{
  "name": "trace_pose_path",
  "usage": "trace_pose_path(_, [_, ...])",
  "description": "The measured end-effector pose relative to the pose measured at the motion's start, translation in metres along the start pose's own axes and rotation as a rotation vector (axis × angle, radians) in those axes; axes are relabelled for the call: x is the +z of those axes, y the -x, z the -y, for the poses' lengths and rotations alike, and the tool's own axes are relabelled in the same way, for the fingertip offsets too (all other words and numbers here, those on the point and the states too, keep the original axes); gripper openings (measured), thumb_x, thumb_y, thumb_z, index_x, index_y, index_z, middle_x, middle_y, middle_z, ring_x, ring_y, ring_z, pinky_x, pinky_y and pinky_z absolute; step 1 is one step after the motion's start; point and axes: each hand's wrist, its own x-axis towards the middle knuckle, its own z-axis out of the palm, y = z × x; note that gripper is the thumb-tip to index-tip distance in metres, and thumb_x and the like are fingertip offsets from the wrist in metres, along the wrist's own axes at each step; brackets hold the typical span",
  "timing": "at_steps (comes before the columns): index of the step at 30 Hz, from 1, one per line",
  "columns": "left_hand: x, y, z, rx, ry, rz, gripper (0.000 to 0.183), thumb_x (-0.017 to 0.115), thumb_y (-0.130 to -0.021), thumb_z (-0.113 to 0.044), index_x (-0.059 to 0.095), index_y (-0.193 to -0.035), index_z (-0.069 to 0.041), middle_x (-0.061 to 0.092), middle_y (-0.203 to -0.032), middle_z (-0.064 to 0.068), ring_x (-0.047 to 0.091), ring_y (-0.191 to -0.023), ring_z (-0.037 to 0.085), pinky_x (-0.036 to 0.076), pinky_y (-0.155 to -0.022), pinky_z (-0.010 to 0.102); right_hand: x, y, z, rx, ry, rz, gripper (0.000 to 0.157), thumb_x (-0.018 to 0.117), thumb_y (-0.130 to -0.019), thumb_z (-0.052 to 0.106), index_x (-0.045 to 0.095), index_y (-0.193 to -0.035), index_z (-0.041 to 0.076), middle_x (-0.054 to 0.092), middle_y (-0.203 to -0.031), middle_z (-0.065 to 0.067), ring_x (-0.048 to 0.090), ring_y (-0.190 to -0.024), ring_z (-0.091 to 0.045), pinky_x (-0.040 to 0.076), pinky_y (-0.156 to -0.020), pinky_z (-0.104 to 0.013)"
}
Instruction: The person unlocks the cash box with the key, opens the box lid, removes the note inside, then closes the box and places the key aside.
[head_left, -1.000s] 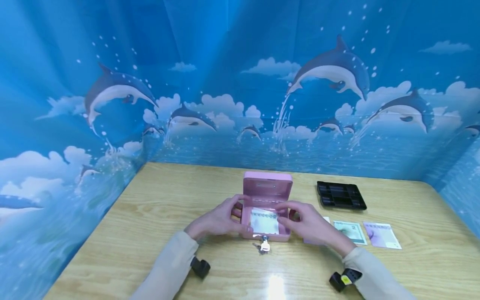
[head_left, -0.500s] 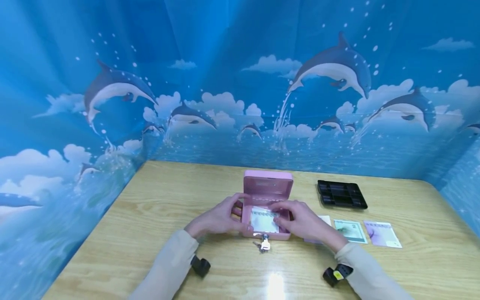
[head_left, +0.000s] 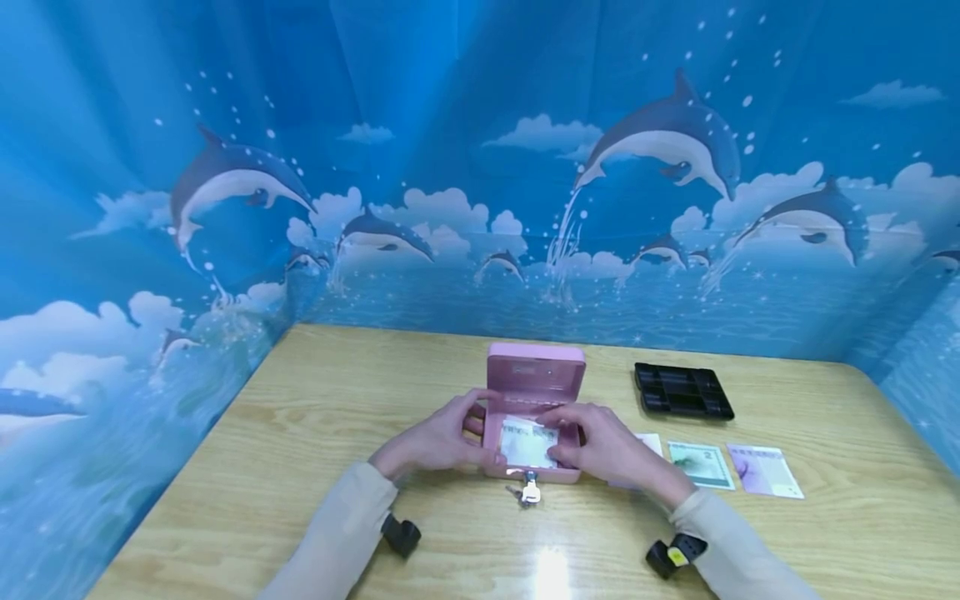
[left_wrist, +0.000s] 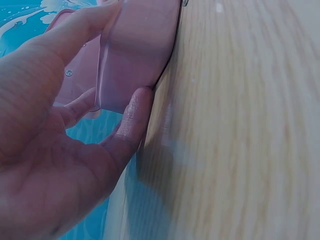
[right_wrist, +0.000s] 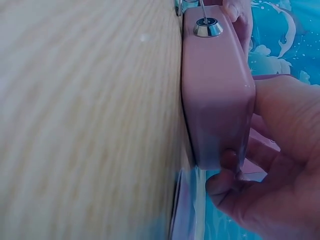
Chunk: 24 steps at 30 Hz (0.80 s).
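A pink cash box [head_left: 558,476] stands with its lid [head_left: 536,375] raised, a key [head_left: 531,490] in its front lock and another hanging beside it. Pale banknotes [head_left: 525,448] lie inside. My left hand [head_left: 438,435] grips the box's left side, thumb at the front rim and a finger at the back; in the left wrist view a fingertip touches the side wall [left_wrist: 135,55] near the table. Over the right wall reaches my right hand [head_left: 611,446], thumb and forefinger holding the top note by its right edge. Its other fingers are curled by the outer wall [right_wrist: 215,110].
On the wooden table [head_left: 360,375], a black compartment tray [head_left: 682,390] sits at the back right. A green note [head_left: 702,465] and a purple note [head_left: 765,471] lie right of the box, another [head_left: 649,442] partly under my right arm. A dolphin-print curtain [head_left: 465,167] hangs behind.
My right hand has shifted slightly left, its thumb coming down along the note's right edge. The top note has straightened a little in the box. My left hand has stayed in place.
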Motion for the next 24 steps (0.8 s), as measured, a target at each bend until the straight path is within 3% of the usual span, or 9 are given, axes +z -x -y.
trace_pose_path(5, [0.0004,0.0002,0.0015,0.008,-0.009,-0.002,0.094,0.089,-0.078,-0.03,0.036,-0.155,-0.024,0.056,-0.132,0.009,0.059,-0.116,0.022,0.055,-0.101,0.039,0.0004,0.0026,0.0015,0.025,-0.045,-0.023,0.043,0.081,-0.084,0.013,0.071,-0.126,0.017,0.069,-0.114,-0.001,0.057,-0.079,-0.007,0.051,-0.068,-0.022])
trace_pose_path(8, [0.0008,-0.0001,0.0019,0.014,-0.007,0.0,0.094,0.089,-0.078,-0.029,0.036,-0.155,-0.023,0.056,-0.131,0.009,0.059,-0.115,0.022,0.055,-0.1,0.037,0.0012,0.0027,0.0017,0.046,-0.068,-0.046,0.042,0.08,-0.084,0.011,0.071,-0.125,0.016,0.068,-0.105,0.0,0.055,-0.074,-0.007,0.049,-0.062,-0.022])
trace_pose_path(13, [0.0014,-0.0006,0.0017,0.005,0.014,0.003,0.095,0.09,-0.077,-0.028,0.035,-0.156,-0.023,0.056,-0.13,0.01,0.06,-0.115,0.022,0.055,-0.101,0.038,0.0025,0.0006,0.0015,0.066,-0.072,-0.1,0.03,0.077,-0.086,0.006,0.074,-0.115,0.012,0.063,-0.083,0.004,0.05,-0.065,-0.006,0.045,-0.055,-0.021])
trace_pose_path(19, [0.0006,-0.001,0.0014,0.007,0.02,0.008,0.095,0.089,-0.078,-0.027,0.034,-0.156,-0.023,0.056,-0.131,0.011,0.06,-0.114,0.023,0.056,-0.101,0.039,0.0022,-0.0014,0.0023,0.091,-0.097,-0.122,0.02,0.074,-0.089,0.006,0.073,-0.108,0.013,0.062,-0.078,0.004,0.05,-0.062,-0.006,0.043,-0.052,-0.021])
trace_pose_path(24, [0.0002,-0.0005,0.0015,0.002,0.005,0.003,0.095,0.09,-0.078,-0.029,0.035,-0.156,-0.024,0.055,-0.132,0.01,0.059,-0.115,0.022,0.055,-0.101,0.039,-0.0002,-0.0021,0.0042,0.09,-0.052,-0.134,0.012,0.073,-0.091,0.009,0.073,-0.102,0.015,0.063,-0.074,0.006,0.051,-0.059,-0.006,0.042,-0.051,-0.022])
